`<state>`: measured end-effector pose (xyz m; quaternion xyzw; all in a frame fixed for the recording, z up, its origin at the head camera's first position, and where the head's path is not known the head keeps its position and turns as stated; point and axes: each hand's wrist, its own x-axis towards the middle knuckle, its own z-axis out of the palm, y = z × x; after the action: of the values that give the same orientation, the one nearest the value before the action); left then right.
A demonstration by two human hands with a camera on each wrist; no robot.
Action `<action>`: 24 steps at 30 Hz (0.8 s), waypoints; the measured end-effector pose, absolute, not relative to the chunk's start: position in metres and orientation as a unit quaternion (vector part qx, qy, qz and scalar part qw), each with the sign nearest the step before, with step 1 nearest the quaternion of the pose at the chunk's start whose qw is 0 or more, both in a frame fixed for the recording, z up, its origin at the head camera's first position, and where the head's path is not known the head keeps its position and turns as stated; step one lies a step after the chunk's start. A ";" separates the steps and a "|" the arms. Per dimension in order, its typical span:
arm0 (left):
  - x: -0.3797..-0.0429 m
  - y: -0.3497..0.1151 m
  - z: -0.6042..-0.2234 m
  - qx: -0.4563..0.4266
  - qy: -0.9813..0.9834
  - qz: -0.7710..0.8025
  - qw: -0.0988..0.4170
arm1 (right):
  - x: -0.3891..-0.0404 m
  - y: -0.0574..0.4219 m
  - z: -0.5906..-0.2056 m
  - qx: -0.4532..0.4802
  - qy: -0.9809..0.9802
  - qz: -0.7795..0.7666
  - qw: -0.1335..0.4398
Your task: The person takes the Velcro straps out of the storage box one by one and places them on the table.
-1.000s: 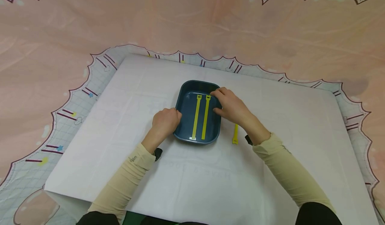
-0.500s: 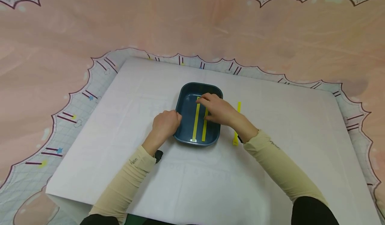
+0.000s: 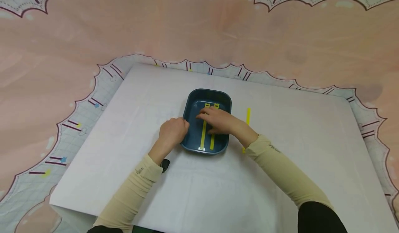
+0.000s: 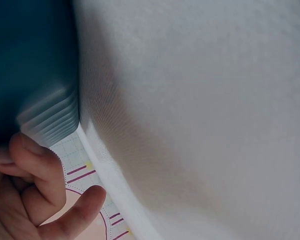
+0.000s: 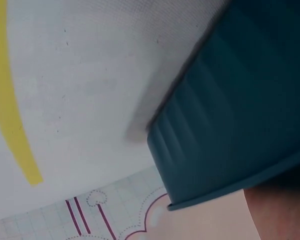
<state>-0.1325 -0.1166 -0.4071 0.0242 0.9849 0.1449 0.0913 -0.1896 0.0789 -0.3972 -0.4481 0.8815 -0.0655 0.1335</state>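
A dark blue rectangular tray [image 3: 192, 103] with rounded corners stands on the white-covered table. My left hand [image 3: 173, 132] grips its left rim with curled fingers, and the left wrist view shows those fingers at the tray's ribbed wall. Inside lie two yellow cable straps with slotted heads, a left strap [image 3: 202, 138] and a right strap [image 3: 212, 143], side by side lengthwise. My right hand [image 3: 222, 121] reaches over the right rim, its loosely bent fingers across the straps' upper parts and thumb apart. Part of both straps is hidden beneath it.
Another yellow strap [image 3: 248, 115] lies on the table right of the tray, partly covered by the right forearm. The white tabletop [image 3: 299, 139] extends around the tray. A patterned peach cloth [image 3: 124, 25] lies beyond the table's edges.
My right hand has moved left and slightly down from the tray's right rim to over the straps inside. The left hand keeps its grip on the rim.
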 end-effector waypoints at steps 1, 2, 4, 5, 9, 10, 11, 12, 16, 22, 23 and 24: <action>-0.132 -0.116 -0.407 0.023 0.985 0.144 0.092 | -0.190 0.078 -0.398 -0.450 0.881 -0.063 0.134; -0.132 -0.116 -0.408 0.022 0.985 0.144 0.091 | -0.190 0.078 -0.400 -0.452 0.880 -0.059 0.134; -0.133 -0.117 -0.409 0.019 0.985 0.142 0.093 | -0.191 0.076 -0.402 -0.454 0.879 -0.054 0.136; -0.133 -0.117 -0.409 0.017 0.985 0.141 0.094 | -0.192 0.075 -0.403 -0.455 0.878 -0.052 0.137; -0.132 -0.118 -0.410 0.017 0.986 0.141 0.093 | -0.194 0.073 -0.405 -0.459 0.876 -0.040 0.139; -0.132 -0.117 -0.410 0.018 0.985 0.142 0.092 | -0.194 0.073 -0.405 -0.460 0.876 -0.038 0.140; -0.132 -0.117 -0.409 0.019 0.985 0.143 0.092 | -0.195 0.073 -0.406 -0.460 0.876 -0.036 0.141; -0.132 -0.117 -0.409 0.019 0.985 0.144 0.092 | -0.195 0.072 -0.406 -0.460 0.876 -0.036 0.143; -0.132 -0.117 -0.408 0.020 0.985 0.145 0.092 | -0.197 0.071 -0.406 -0.454 0.877 -0.041 0.155; -0.133 -0.115 -0.407 0.020 0.985 0.142 0.094 | -0.199 0.068 -0.408 -0.446 0.879 -0.045 0.163; -0.133 -0.115 -0.407 0.020 0.985 0.142 0.095 | -0.199 0.067 -0.409 -0.446 0.879 -0.047 0.162; -0.133 -0.115 -0.407 0.020 0.985 0.141 0.095 | -0.199 0.066 -0.410 -0.446 0.879 -0.049 0.161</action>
<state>-0.1333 -0.1149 -0.4071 0.0200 0.9852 0.1413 0.0945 -0.1994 0.0658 -0.4097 -0.4464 0.8787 -0.0495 0.1614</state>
